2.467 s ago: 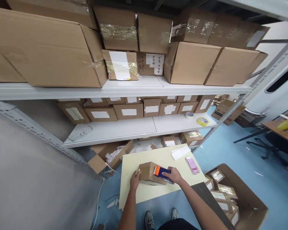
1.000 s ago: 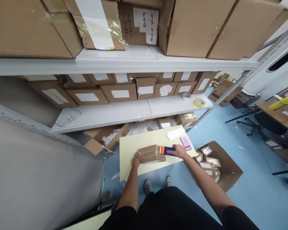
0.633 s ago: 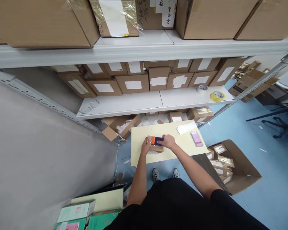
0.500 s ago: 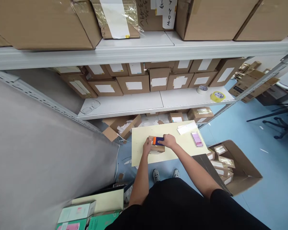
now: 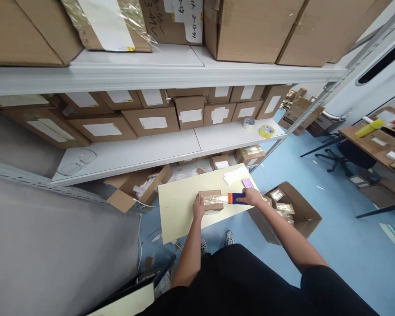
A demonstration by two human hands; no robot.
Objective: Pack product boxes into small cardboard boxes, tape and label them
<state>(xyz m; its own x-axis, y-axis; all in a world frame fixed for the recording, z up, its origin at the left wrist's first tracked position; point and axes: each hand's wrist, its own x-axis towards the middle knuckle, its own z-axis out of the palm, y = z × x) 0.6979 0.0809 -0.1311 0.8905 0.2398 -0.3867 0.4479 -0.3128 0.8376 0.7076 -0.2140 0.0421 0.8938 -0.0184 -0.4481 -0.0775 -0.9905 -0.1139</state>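
Note:
A small cardboard box [image 5: 211,200] with shiny tape across its top lies on the pale yellow table [image 5: 176,219]. My left hand [image 5: 198,206] grips the box at its left end. In my right hand [image 5: 251,196] is a scraper-like tool [image 5: 236,198] with a dark blue and orange handle, held to the right of the box. The tool's pale blade reaches the box's right end. White papers [image 5: 234,174] and a pink phone-like item [image 5: 248,183] lie on the table beyond my right hand.
Shelves [image 5: 145,153] with labelled boxes stand ahead, holding tape rolls [image 5: 267,131] and glasses [image 5: 79,162]. An open carton [image 5: 303,210] of small boxes is on the floor at right. Another open carton [image 5: 121,199] sits left of the table. A desk [image 5: 362,140] stands far right.
My right hand has drawn the tool rightward, off the box's top, and the pale blade now shows. My left hand stays on the box. The whole view has turned to the right.

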